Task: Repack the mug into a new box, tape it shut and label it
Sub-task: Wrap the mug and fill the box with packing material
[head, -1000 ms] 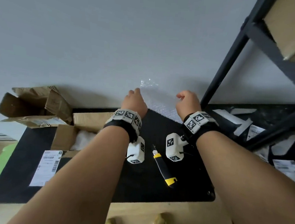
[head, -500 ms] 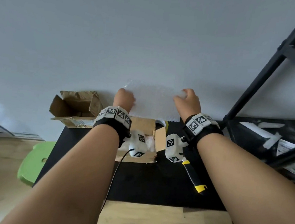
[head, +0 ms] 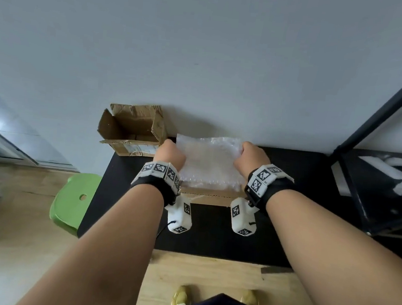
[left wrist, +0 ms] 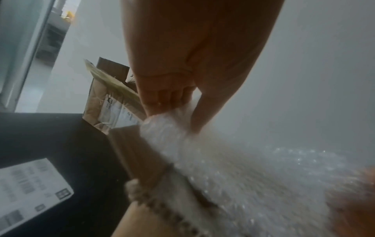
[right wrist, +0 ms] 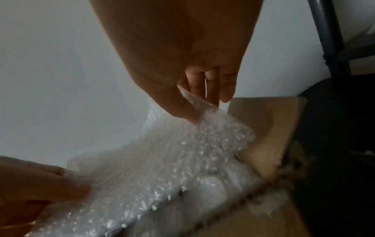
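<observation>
Both hands hold a sheet of bubble wrap (head: pixel 209 160) stretched over an open cardboard box (head: pixel 205 197) on the black tabletop (head: pixel 212 238): the left hand (head: pixel 169 155) pinches its left edge, the right hand (head: pixel 250 158) its right edge. An older torn box (head: pixel 131 129) stands at the tabletop's far left corner against the wall. A green stool (head: pixel 69 204) sits left, a black shelf frame (head: pixel 379 100) right. A printed label (left wrist: pixel 28 192) lies on the tabletop. The wrap covers the box's inside; the mug cannot be made out. Wrist views are blurred.
</observation>
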Available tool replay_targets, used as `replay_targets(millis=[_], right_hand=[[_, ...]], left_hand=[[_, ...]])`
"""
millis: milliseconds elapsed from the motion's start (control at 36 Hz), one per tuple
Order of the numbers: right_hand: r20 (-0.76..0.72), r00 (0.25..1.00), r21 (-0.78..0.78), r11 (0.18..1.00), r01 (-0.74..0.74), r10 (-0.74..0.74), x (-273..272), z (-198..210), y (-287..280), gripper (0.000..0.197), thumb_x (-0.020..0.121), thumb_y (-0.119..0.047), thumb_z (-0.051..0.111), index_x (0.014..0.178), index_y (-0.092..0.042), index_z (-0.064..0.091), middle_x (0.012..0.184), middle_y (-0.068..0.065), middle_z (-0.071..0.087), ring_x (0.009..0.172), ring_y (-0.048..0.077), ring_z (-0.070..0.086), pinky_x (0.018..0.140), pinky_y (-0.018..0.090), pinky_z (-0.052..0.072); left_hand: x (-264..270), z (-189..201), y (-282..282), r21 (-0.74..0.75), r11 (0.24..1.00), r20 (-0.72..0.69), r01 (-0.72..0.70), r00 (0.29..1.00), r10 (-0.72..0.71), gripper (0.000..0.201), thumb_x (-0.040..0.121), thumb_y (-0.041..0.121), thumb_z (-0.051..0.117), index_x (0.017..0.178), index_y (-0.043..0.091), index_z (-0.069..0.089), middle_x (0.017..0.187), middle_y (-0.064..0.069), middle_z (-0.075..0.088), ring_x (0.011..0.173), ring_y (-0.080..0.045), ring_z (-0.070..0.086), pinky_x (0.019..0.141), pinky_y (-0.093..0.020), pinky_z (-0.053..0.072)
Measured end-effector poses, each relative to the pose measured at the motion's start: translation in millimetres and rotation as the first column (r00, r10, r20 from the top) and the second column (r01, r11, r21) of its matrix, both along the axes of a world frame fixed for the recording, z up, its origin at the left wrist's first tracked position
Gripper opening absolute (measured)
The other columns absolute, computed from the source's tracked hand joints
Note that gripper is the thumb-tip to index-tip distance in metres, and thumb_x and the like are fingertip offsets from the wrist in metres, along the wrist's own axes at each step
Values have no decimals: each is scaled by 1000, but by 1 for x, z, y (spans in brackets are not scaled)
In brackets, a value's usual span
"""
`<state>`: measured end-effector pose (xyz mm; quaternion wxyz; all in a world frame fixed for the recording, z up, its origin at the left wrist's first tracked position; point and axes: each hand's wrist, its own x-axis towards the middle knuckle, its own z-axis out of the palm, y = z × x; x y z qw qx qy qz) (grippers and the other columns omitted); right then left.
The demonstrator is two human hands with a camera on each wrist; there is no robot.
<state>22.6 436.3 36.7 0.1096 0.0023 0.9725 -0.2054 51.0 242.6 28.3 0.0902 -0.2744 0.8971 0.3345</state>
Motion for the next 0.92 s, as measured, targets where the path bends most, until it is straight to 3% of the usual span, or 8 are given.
replay_targets(millis=[56, 167, 278, 361, 472, 556, 667, 917], right_hand=[[51, 999, 36, 999, 6, -8, 2, -4, -2, 21, 90, -8, 49, 109, -9, 57, 109, 12, 62, 96, 31, 60, 73, 30, 42], [157, 987, 121, 993, -3, -17, 6, -14, 0, 47, 94, -8, 49, 140, -8, 39, 126, 14, 57, 109, 31, 60, 78, 31, 43], [46, 998, 59, 998, 35, -38, 9, -23, 6, 52, 89, -4, 48, 139, -13, 37, 128, 14, 53, 110, 33, 57, 80, 36, 46], [-70, 997, 45, 998, 40, -37, 7, -22, 8, 48, 86, -4, 54, 131, -10, 40, 126, 17, 45, 112, 35, 52, 79, 38, 46], [-192, 976, 10, 995, -104, 104, 4, -17, 8, 40, 83, -5, 55, 122, -15, 53, 121, 8, 46, 111, 26, 49, 84, 38, 51], [-115, 968, 26, 975, -222, 223, 4, -17, 3, 39, 84, -10, 55, 119, -25, 61, 125, 1, 48, 117, 22, 47, 93, 37, 48], [109, 930, 208, 907, -366, 350, 6, -22, -4, 53, 84, -12, 51, 133, -30, 51, 145, 2, 38, 135, 26, 36, 110, 44, 34], [165, 907, 248, 873, -419, 389, 5, -47, -1, 58, 86, 2, 49, 142, -15, 40, 146, 11, 36, 115, 28, 53, 76, 31, 48]], left_hand=[[3, -5, 0, -45, 998, 17, 33, 999, -32, 34, 91, 5, 49, 125, 1, 44, 114, -16, 60, 105, -31, 59, 75, -34, 44], [7, -15, 3, -87, 991, 50, 104, 994, -100, 53, 91, 4, 47, 141, 3, 30, 117, -15, 60, 104, -29, 60, 75, -33, 46], [11, -19, 8, -124, 982, 20, 144, 990, -142, 67, 88, 0, 47, 148, 7, 18, 134, -16, 49, 116, -30, 54, 82, -34, 47], [11, -13, 8, -301, 930, -61, 210, 969, -238, 56, 84, 3, 52, 137, 7, 33, 135, -14, 39, 125, -29, 40, 98, -36, 42], [6, -3, 11, -338, 873, 8, 352, 929, -371, 34, 82, 7, 53, 116, 8, 53, 121, -9, 49, 113, -27, 46, 96, -38, 46], [5, -1, 15, -303, 809, 159, 504, 864, -478, 35, 82, 7, 51, 116, 9, 59, 125, -11, 47, 112, -27, 48, 97, -40, 47], [7, -5, 17, -325, 752, 233, 573, 819, -524, 52, 83, 1, 51, 132, 15, 50, 136, -9, 41, 124, -29, 40, 102, -41, 43], [8, -24, 21, -411, 658, 274, 631, 774, -571, 58, 82, 6, 63, 136, 18, 46, 130, -5, 47, 125, -26, 40, 99, -43, 46]])
